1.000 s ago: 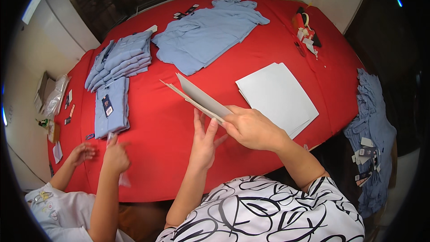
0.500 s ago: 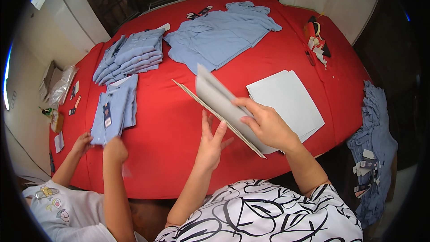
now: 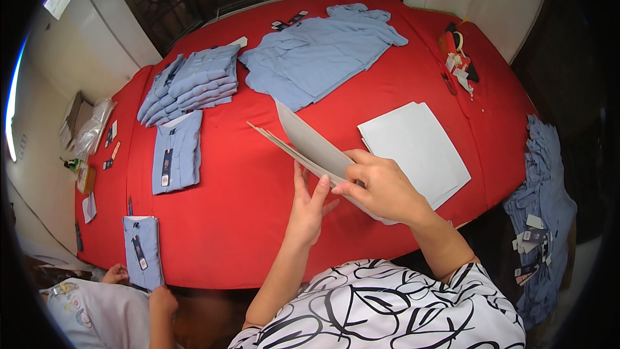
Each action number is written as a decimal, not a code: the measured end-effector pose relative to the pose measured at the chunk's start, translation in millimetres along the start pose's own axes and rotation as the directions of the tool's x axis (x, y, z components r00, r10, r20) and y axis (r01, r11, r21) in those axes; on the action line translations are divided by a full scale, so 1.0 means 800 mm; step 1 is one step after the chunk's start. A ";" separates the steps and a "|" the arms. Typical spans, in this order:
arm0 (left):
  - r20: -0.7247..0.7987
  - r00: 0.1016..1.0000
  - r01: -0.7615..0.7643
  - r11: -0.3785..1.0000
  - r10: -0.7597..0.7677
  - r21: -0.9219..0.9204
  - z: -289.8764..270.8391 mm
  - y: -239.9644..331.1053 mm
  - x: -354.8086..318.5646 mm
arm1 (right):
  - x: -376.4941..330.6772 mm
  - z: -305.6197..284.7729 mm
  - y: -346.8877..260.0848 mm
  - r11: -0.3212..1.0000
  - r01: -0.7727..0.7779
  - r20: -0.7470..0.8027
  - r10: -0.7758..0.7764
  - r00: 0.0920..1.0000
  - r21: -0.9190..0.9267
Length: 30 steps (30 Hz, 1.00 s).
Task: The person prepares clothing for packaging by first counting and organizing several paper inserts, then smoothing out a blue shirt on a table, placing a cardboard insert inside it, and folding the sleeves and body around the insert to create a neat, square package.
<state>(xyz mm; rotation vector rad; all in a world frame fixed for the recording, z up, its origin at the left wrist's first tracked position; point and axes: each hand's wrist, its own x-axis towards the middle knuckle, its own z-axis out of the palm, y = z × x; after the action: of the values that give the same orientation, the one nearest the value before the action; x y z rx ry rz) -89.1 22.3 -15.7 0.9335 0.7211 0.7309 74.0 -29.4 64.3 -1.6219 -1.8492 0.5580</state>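
Note:
My left hand [image 3: 309, 212] grips a thin bundle of grey-white card sheets [image 3: 309, 141] from beneath, thumb on the near edge, holding it tilted above the table. My right hand [image 3: 389, 189] pinches the lower edge of the same bundle, and the top sheet bows away from the others. Just right of my right hand lies a flat stack of similar sheets [image 3: 416, 145] on the red tablecloth [image 3: 258, 239].
At left a co-worker's hand [image 3: 163, 298] holds a folded blue shirt [image 3: 143, 255]. Another folded shirt [image 3: 184, 158] lies before a shirt pile [image 3: 194, 77]. Unfolded shirts [image 3: 316, 52] spread at the back. Scissors [image 3: 448, 83] lie far right; shirts [image 3: 539, 207] hang beside the table.
My right hand has slid down and left along the bundle, and its top sheet bows closer to the rest. The co-worker has drawn one folded shirt toward the near left table edge.

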 end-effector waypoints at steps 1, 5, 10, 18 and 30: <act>-0.006 1.000 -0.001 1.000 0.001 0.002 0.000 -0.001 0.000 | -0.002 -0.002 0.000 1.000 -0.002 -0.008 0.002 1.000 0.024; -0.014 1.000 0.002 1.000 -0.002 -0.002 0.003 -0.003 0.001 | 0.002 0.007 0.021 0.991 0.036 -0.102 -0.024 0.995 0.126; -0.007 1.000 -0.001 1.000 0.001 -0.004 0.001 -0.002 0.001 | 0.002 0.009 0.011 0.990 0.075 -0.053 -0.069 0.996 0.123; -0.026 1.000 -0.006 1.000 0.007 0.031 0.006 0.003 0.001 | 0.002 0.006 0.004 1.000 0.028 -0.056 -0.027 0.998 0.012; -0.013 1.000 -0.005 1.000 0.005 0.021 0.003 -0.001 0.005 | 0.006 0.007 0.019 0.984 0.093 -0.234 -0.057 0.971 0.149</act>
<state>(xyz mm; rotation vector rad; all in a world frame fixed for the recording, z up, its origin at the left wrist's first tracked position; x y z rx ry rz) -84.6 24.0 -16.4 0.9506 0.7391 0.7357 80.5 -21.6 51.0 -1.4401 -1.6457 0.4525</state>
